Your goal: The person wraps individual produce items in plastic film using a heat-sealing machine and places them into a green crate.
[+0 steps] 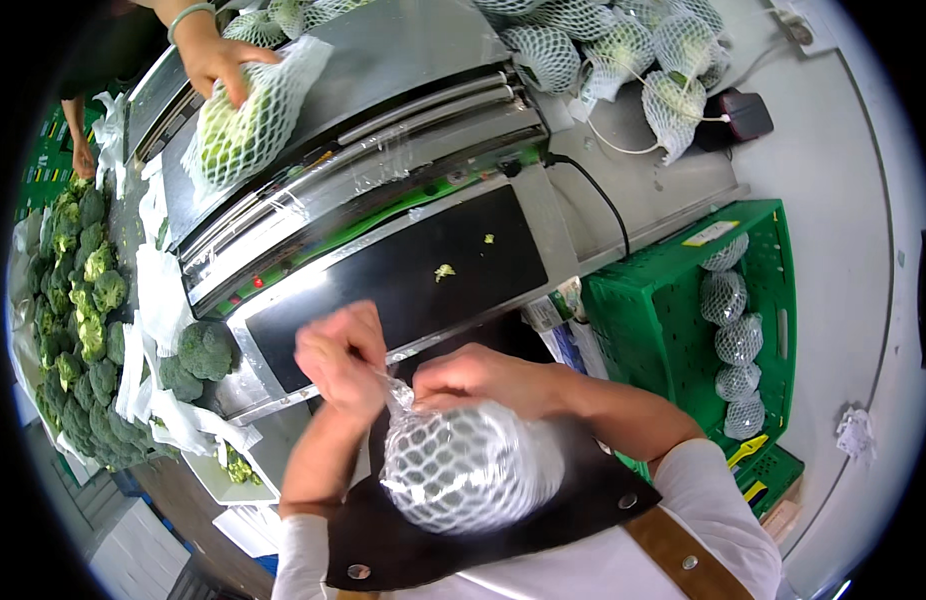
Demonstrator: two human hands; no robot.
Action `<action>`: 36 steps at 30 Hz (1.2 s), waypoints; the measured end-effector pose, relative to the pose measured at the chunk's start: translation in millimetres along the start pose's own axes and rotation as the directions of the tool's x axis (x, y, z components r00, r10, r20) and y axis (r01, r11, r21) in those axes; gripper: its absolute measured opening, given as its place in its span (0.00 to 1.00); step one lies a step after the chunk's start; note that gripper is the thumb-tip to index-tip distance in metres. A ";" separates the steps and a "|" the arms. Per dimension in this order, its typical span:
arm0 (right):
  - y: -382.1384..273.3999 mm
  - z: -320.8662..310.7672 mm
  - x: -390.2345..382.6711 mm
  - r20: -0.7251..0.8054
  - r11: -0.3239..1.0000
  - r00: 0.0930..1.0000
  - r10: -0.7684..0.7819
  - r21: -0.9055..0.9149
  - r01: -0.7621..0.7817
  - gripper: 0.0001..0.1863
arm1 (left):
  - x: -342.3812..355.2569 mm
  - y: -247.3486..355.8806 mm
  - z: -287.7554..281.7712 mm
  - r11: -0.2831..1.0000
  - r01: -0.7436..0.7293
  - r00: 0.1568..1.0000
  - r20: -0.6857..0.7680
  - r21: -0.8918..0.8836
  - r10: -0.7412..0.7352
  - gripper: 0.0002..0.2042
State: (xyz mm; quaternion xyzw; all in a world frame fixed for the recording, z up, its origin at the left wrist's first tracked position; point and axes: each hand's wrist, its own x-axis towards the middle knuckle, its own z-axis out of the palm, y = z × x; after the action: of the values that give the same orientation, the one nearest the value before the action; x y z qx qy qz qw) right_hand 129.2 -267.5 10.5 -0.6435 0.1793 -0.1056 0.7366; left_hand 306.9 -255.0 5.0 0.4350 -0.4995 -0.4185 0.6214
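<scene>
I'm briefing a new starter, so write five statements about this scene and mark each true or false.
1. The left hand grips the twisted end of clear film on a net-covered bundle. True.
2. The large green crate at right holds net-covered pieces. True.
3. The right hand is inside that crate. False: that hand is beside the left one.
4. A co-worker's hand touches a net-covered head at upper left. True.
5. Carrots are piled at the left. False: broccoli heads are.

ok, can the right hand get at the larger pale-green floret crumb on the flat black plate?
Probably yes: the crumb lies exposed beyond the right hand, nothing visibly between, though that hand is busy at the clear twisted film on the round white-netted bundle.
</scene>
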 end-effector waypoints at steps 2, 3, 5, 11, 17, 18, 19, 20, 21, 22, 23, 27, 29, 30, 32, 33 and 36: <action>-3.8 9.6 -10.9 -0.057 0.976 0.983 -0.174 -0.141 0.165 0.05 | 36.0 24.4 24.4 0.984 -0.169 0.957 0.247 0.050 0.152 0.29; -20.9 9.6 -18.4 -0.067 0.981 0.986 -0.153 -0.128 0.143 0.06 | 48.9 32.4 39.2 0.964 -0.266 0.875 0.415 -0.019 0.250 0.26; -22.1 19.7 -28.7 -0.143 0.968 0.966 -0.217 -0.162 0.194 0.06 | 54.8 48.7 75.1 0.902 -0.384 0.560 0.726 -0.198 0.398 0.21; 63.1 53.2 -75.7 -0.456 0.988 0.890 -0.019 0.130 0.088 0.11 | 19.0 16.2 115.0 0.677 0.652 0.122 0.929 -0.341 0.350 0.31; -5.0 18.8 -141.4 -0.568 0.769 0.784 0.252 0.609 0.194 0.39 | 14.9 -3.1 92.8 0.305 0.807 0.590 0.723 -0.506 -0.360 0.39; -19.2 15.4 -144.0 -0.615 0.834 0.770 0.170 0.506 0.220 0.48 | 19.3 -13.1 107.2 0.441 0.741 0.655 0.689 -0.506 -0.310 0.37; -40.0 7.2 -147.4 -0.701 0.904 0.685 0.198 0.400 0.148 0.60 | 23.5 -8.6 126.7 0.674 0.620 0.701 0.669 -0.402 -0.247 0.36; -14.7 -0.6 -156.0 -0.812 0.968 0.580 0.059 0.188 0.165 0.64 | 27.4 -0.6 150.2 0.846 0.455 0.720 0.674 -0.280 -0.164 0.35; -11.7 -9.8 -171.2 -0.855 0.974 0.518 0.035 0.144 0.173 0.65 | 30.8 2.6 161.4 0.922 0.274 0.772 0.634 -0.275 -0.041 0.34; -7.6 -17.4 -194.9 -0.895 0.980 0.445 0.010 0.097 0.172 0.65 | 34.1 0.1 172.8 0.960 0.087 0.797 0.597 -0.268 0.094 0.35; 1.8 -21.2 -216.3 -0.959 0.959 0.281 -0.023 0.058 0.277 0.65 | 36.0 4.0 171.0 0.971 0.072 0.780 0.619 -0.229 0.088 0.33; 70.0 -61.2 -306.1 -0.958 0.974 -0.281 -0.060 -0.117 0.192 0.55 | 26.5 1.4 122.8 0.778 0.597 0.650 0.686 -0.195 -0.327 0.21; 131.4 -85.1 -342.2 -0.942 0.966 -0.328 -0.070 0.018 -0.259 0.52 | 14.9 -4.3 97.6 0.735 0.659 0.631 0.650 -0.160 -0.423 0.19; 161.2 -94.4 -348.0 -0.959 0.896 -0.278 -0.061 0.070 -0.439 0.51 | 8.9 -7.8 87.1 0.744 0.660 0.629 0.621 -0.108 -0.468 0.18; 200.9 -112.2 -335.6 -0.963 0.836 -0.244 -0.117 0.038 -0.548 0.51 | 3.3 -11.8 65.2 0.730 0.683 0.579 0.629 -0.028 -0.518 0.17; 216.3 -120.5 -326.7 -0.949 0.807 -0.257 -0.183 0.004 -0.591 0.51 | 4.6 -6.9 58.4 0.755 0.655 0.598 0.585 0.038 -0.548 0.15; 225.0 -119.3 -311.0 -0.905 0.759 -0.313 -0.289 -0.017 -0.651 0.53 | 4.8 7.2 1.6 0.870 0.401 0.769 0.411 0.286 -0.489 0.12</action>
State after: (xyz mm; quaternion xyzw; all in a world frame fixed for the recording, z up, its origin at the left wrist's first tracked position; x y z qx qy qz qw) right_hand -219.5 -222.3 -184.2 -0.4283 0.8193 -0.3768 0.0578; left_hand 306.7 -257.8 13.3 0.4811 -0.5531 -0.5993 0.3215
